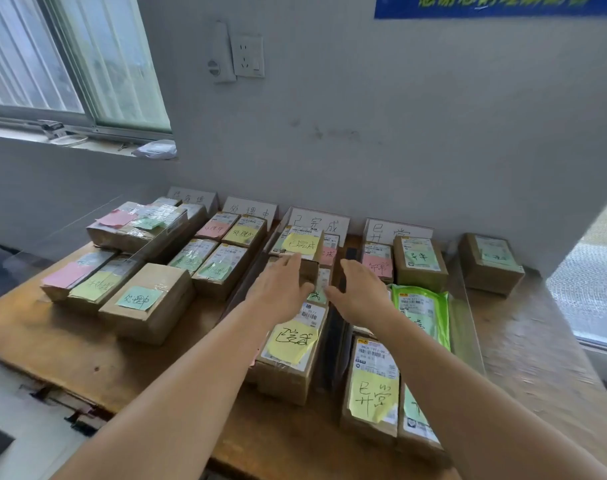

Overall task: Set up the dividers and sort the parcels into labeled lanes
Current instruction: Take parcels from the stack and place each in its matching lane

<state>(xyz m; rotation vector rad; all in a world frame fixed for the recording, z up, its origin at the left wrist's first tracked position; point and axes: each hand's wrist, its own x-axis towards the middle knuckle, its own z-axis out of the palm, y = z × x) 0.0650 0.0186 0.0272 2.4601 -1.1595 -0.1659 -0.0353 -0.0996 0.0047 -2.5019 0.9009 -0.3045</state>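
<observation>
Cardboard parcel [317,280] half-hidden behind hands

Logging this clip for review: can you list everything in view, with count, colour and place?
table: one, brown wood, against the wall
parcels: about twenty, brown cardboard with pink, yellow or green notes, in lanes
green mailer bag: one, right lane
lane signs: four, white, along the wall
clear dividers: clear, between lanes; count unclear
wall socket: one, white, on the wall
window: one, upper left
left hand: open, on a middle-lane parcel
right hand: open, beside it
</observation>
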